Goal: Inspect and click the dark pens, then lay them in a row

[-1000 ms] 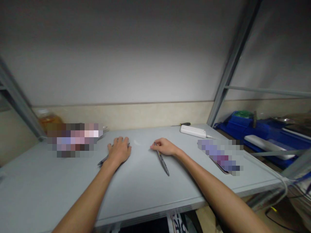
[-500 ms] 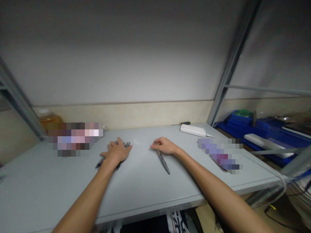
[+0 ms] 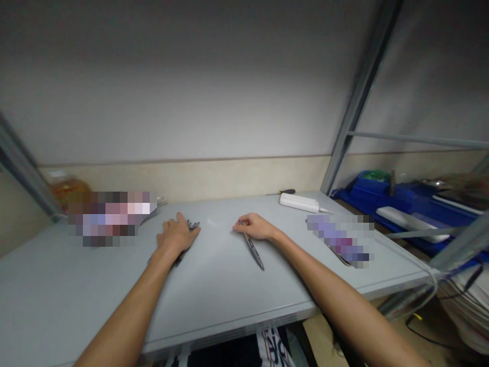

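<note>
On the grey table, my left hand lies palm down with its fingers apart over a bunch of dark pens. The pens' ends stick out past its thumb and below the palm; the rest is hidden under the hand. To the right, my right hand pinches one end of a single grey pen. That pen slants down and to the right, its other end towards the table's front edge.
A white power strip and a screwdriver lie at the back right. A blurred flat object rests nearer on the right. At the back left are a blurred bundle and a bottle. Blue trays stand beyond the frame post.
The whole view has shifted slightly. My left hand's fingers have drawn somewhat closer together over the pens. My right hand still pinches the single pen.
</note>
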Demonstrator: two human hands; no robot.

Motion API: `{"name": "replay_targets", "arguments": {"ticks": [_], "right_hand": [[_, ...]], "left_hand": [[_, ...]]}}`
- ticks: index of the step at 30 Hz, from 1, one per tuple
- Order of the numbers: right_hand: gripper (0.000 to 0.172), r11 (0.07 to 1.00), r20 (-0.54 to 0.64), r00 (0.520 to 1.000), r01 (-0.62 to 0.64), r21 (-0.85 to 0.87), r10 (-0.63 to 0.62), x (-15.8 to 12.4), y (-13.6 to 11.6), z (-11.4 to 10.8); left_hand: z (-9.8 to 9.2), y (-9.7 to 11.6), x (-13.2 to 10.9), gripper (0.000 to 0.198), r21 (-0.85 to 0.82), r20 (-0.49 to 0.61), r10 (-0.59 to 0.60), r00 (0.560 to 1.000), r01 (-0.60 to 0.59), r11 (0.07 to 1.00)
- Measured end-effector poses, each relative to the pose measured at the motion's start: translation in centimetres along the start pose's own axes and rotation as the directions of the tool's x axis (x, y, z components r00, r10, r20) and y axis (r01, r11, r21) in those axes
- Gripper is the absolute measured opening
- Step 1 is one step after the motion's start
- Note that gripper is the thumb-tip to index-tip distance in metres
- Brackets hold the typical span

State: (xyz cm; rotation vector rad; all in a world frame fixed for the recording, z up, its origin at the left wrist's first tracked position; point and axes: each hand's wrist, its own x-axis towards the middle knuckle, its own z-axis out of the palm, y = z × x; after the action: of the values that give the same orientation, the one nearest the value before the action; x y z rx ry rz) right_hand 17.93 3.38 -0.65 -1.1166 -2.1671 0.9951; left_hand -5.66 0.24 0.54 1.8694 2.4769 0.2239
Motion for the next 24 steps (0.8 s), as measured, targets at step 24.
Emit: {"name": "replay_targets", "arguments": {"ticks": [24], "right_hand": [[0.031, 0.820, -0.075, 0.986, -0.082, 0.566, 0.150, -0.4, -0.5, -1.2]], "left_hand": [[-1.3, -0.1, -0.2, 0.048, 0.111, 0.044, 0.166, 0.985, -0.170, 0.979]]}}
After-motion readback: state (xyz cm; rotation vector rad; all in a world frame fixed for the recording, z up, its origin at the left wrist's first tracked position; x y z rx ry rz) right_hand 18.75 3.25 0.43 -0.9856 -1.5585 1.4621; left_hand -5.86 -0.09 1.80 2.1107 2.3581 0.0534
